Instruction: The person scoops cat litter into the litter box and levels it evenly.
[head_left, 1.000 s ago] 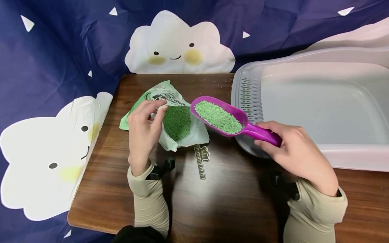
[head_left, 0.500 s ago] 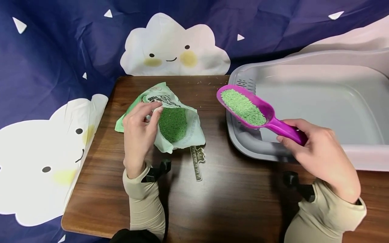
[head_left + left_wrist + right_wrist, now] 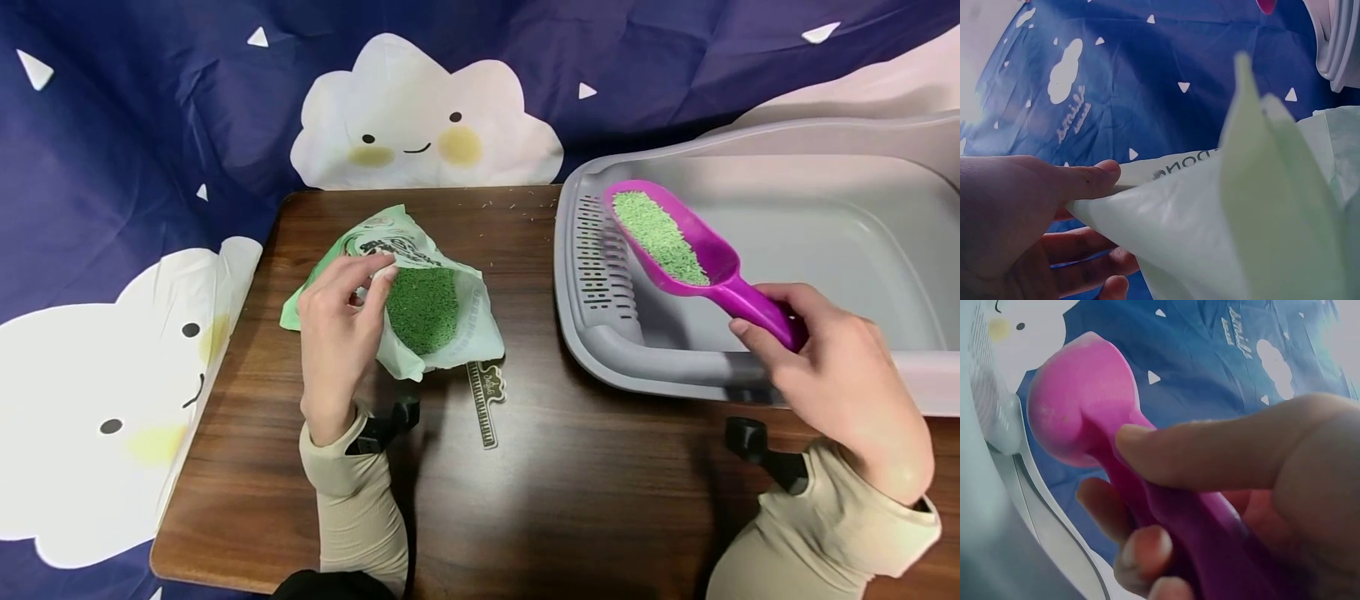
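My right hand (image 3: 847, 367) grips the handle of a magenta scoop (image 3: 720, 258), its fingers wrapped round it in the right wrist view. Light green pellets (image 3: 660, 237) fill the scoop's bowl, which is over the left end of a grey litter box (image 3: 600, 350). On the table's left half lies an opened pale green bag (image 3: 480, 325), its mouth facing me and green pellets (image 3: 423, 308) showing inside. My left hand (image 3: 337, 325) pinches the bag's upper edge between thumb and fingers; the left wrist view shows the thumb on the folded film (image 3: 1166, 212).
A slotted grate (image 3: 600, 258) is at the litter box's left end. A flat comb-shaped piece (image 3: 487, 400) lies in front of the bag, partly under it. Loose pellets are scattered near the table's back edge. Behind hangs a blue cloth (image 3: 187, 100) with clouds.
The filled scoop has moved right in my right hand, from beside the bag to over the litter box's left end. My left hand keeps its pinch on the bag.
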The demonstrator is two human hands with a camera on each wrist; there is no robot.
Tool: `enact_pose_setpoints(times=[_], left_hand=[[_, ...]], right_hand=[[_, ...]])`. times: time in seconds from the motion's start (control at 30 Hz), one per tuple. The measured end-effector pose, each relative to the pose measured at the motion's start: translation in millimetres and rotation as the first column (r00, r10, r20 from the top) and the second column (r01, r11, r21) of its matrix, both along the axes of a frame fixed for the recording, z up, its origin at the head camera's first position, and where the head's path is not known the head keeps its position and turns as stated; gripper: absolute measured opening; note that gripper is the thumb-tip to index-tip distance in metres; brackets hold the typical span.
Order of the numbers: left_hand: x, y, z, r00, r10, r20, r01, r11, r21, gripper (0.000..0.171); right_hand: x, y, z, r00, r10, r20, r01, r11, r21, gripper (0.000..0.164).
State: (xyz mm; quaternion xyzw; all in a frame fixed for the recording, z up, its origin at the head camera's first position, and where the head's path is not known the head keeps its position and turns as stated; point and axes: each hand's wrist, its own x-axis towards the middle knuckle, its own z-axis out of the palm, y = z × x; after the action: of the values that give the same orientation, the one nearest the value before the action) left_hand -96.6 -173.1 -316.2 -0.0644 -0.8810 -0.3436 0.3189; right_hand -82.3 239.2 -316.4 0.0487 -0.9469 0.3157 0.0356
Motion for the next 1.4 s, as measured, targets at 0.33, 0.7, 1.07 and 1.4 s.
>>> enact_pose_setpoints(times=[0.33, 0.7, 1.07, 1.4], left_hand=[[1.7, -0.9, 0.4, 1.000, 0.006, -0.010, -0.006, 1.000, 0.002, 0.016], [1.9, -1.0, 1.6, 1.000, 0.002, -0.010, -0.002, 1.000, 0.000, 0.016], [2.1, -1.2, 0.7, 1.000, 0.001, -0.003, -0.001, 1.000, 0.007, 0.016], [1.5, -0.6, 0.0, 1.000, -0.003, -0.004, 0.003, 1.000, 0.011, 0.015]], right_hand=[[-0.6, 6.2, 1.6, 0.996, -0.088, 0.006, 0.088, 0.995, 0.043, 0.039], [4.5, 9.4, 5.8, 0.978, -0.203, -0.044, 0.204, 0.979, 0.022, 0.044], [7.1, 7.0, 4.5, 0.937, -0.315, -0.153, 0.320, 0.948, 0.005, 0.038], [2.2, 10.7, 2.8, 0.944, -0.309, -0.117, 0.318, 0.946, 0.061, 0.038]])
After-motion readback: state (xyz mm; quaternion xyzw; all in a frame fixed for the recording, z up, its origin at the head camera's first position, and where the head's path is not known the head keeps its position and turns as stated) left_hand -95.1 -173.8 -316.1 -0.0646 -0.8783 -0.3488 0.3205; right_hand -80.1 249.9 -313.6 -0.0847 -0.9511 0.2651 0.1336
